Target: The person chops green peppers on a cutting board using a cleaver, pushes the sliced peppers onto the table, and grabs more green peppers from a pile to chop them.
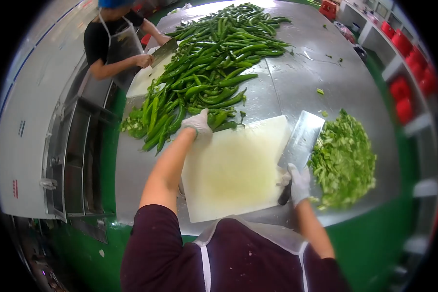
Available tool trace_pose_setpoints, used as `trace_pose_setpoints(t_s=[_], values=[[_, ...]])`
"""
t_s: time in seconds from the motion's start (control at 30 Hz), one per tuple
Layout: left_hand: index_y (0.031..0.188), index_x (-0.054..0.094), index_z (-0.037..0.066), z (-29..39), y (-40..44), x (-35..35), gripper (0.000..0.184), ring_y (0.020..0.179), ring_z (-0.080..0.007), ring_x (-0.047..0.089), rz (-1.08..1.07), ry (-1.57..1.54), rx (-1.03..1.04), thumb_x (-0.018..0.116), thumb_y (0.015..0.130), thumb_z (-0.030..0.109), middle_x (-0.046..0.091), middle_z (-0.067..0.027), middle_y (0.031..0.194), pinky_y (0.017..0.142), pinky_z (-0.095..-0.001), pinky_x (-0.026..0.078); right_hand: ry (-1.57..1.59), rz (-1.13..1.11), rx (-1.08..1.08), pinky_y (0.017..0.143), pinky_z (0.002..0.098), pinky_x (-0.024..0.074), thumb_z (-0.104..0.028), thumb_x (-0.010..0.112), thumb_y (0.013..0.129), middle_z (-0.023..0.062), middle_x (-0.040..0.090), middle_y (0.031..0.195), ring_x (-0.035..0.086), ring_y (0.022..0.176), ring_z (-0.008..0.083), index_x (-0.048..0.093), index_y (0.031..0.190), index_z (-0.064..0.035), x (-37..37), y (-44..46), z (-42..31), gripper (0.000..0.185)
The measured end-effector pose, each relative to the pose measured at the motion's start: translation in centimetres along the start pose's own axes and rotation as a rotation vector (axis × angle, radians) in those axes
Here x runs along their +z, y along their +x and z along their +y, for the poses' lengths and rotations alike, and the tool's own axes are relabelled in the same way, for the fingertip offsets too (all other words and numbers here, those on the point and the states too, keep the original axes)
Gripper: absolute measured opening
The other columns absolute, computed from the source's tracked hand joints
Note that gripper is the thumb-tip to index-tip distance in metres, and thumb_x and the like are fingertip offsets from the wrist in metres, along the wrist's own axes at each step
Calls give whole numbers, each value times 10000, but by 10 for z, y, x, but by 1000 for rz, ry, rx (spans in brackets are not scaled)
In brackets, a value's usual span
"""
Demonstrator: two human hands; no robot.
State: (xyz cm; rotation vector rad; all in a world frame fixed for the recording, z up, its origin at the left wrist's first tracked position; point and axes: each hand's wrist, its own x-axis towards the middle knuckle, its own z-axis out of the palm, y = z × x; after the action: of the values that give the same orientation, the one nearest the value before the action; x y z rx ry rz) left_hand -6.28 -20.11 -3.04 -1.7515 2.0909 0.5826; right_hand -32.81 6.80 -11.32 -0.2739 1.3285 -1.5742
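My left hand (198, 123), in a white glove, is at the near edge of a large pile of long green peppers (219, 63). Its fingers curl around a few of the peppers at the far left corner of a white cutting board (228, 170); the fingertips are partly hidden. In my right hand (299, 184), also gloved, is the dark handle of a cleaver (302, 138). The wide blade lies flat along the board's right edge, pointing away from me. Close to the blade, on the right, sits a heap of chopped green peppers (344, 160).
Across the steel table (321, 73), at the far left, a co-worker (114, 48) in an apron holds another cleaver (164, 52) over a second white board (140, 83). Cut pieces (134, 124) lie at the pile's left edge. Shelves with red containers (401, 44) stand on the right.
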Motion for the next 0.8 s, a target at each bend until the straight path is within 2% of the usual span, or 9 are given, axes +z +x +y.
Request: trace_pose_setpoints(t_s=[0.07, 0.13, 0.2, 0.3, 0.5, 0.53, 0.57, 0.7, 0.8], values=[[1570, 326, 137, -8, 7, 4, 941, 1342, -362, 553, -30, -42, 34, 747, 742, 291, 560, -212, 1457, 1107, -408, 447, -3, -22, -13, 446, 362, 565, -101, 664, 966, 10, 520, 675, 538, 490, 130, 474, 1113, -120, -1, -1, 0, 241], [1531, 390, 154, -15, 11, 24, 852, 1222, -351, 623, 94, -102, 55, 750, 768, 277, 638, -233, 1314, 1037, -392, 479, -5, -37, -24, 450, 369, 570, -108, 670, 964, 18, 535, 677, 542, 482, 140, 479, 1127, -118, -3, 1, 1, 251], [1494, 441, 149, -11, -11, 37, 771, 1211, -356, 620, 246, -217, 132, 746, 795, 267, 638, -242, 1288, 1026, -401, 487, -2, 10, -14, 448, 375, 574, -117, 680, 959, 24, 561, 673, 548, 469, 152, 503, 1130, -107, -1, -1, -2, 247], [1457, 474, 113, 8, -70, 48, 712, 1189, -378, 614, 346, -106, 150, 756, 818, 250, 634, -248, 1267, 1011, -419, 495, -14, 8, -9, 440, 367, 572, -116, 685, 957, 25, 574, 686, 564, 480, 142, 524, 1111, -95, -2, -3, -2, 224], [1439, 461, -2, 13, -119, 158, 732, 1128, -409, 622, 473, -49, 460, 764, 815, 235, 626, -255, 1272, 980, -452, 507, -61, -65, -24, 457, 351, 577, -153, 702, 957, 46, 602, 742, 599, 528, 148, 530, 1141, -102, -8, 2, 5, 257], [1437, 462, -5, 14, -123, 165, 732, 1124, -413, 624, 531, -77, 515, 764, 816, 238, 626, -256, 1272, 977, -454, 509, -69, -64, -8, 459, 353, 578, -153, 701, 957, 52, 608, 746, 601, 529, 152, 527, 1146, -105, -9, 4, 5, 261], [1433, 474, -4, 21, -132, 163, 727, 1160, -406, 608, 409, -122, 464, 761, 820, 259, 612, -245, 1311, 1003, -454, 493, -73, -64, 9, 461, 355, 580, -153, 700, 958, 59, 614, 750, 602, 530, 156, 524, 1150, -107, -8, 3, 5, 265], [1404, 502, 33, 42, -161, 161, 673, 1196, -350, 599, 336, 82, 526, 754, 828, 275, 599, -193, 1340, 979, -422, 497, -122, -18, 85, 468, 369, 587, -153, 692, 962, 82, 630, 748, 604, 524, 172, 516, 1162, -110, -1, -1, -4, 270], [1377, 509, 18, 35, -161, 175, 645, 1208, -355, 595, 552, 33, 650, 746, 840, 285, 609, -195, 1319, 976, -446, 495, -122, -35, 82, 475, 372, 594, -152, 689, 963, 84, 635, 777, 606, 536, 172, 518, 1161, -108, -2, 0, -4, 265]])
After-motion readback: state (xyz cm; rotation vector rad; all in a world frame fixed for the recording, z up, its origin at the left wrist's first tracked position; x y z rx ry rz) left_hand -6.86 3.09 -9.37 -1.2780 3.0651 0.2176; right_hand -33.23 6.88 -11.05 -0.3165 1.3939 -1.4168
